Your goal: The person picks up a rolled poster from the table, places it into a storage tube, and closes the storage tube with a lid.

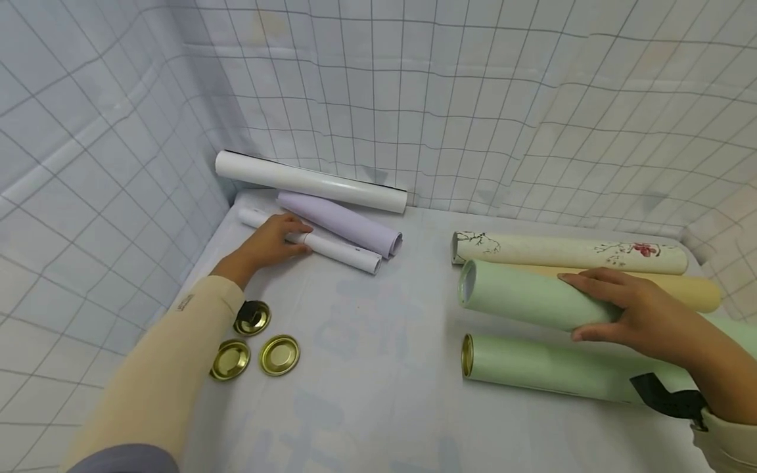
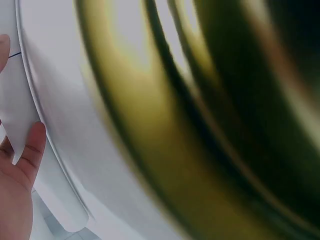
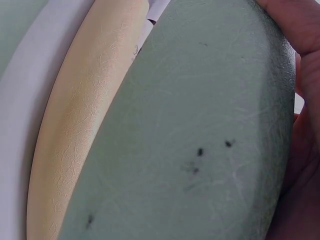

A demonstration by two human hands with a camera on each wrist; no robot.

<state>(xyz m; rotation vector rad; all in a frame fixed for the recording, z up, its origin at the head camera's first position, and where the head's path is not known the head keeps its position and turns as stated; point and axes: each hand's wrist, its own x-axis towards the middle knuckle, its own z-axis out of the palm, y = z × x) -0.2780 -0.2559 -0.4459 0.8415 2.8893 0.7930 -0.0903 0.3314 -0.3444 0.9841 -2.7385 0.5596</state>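
Note:
My left hand [image 1: 269,243] grips a thin white paper roll [image 1: 343,253] near its middle, thumb and fingers on either side. A lavender roll [image 1: 340,219] lies just behind it. On the right, my right hand [image 1: 641,312] holds a thick green tube [image 1: 526,293] from above, its near end open and hollow. Small dark specks mark this tube [image 3: 200,125] in the right wrist view. Below it in the head view lies a second green tube [image 1: 550,364], its end showing a gold rim. In the left wrist view a blurred gold lid [image 2: 125,110] fills much of the picture.
Three round gold lids [image 1: 279,355] lie on the white surface [image 1: 378,368] by my left forearm. A larger white roll [image 1: 313,180] rests along the back wall. Behind the held tube are a yellow roll [image 1: 692,290] and a flower-patterned tube [image 1: 550,251]. Grid-lined sheeting [image 1: 473,118] encloses the area.

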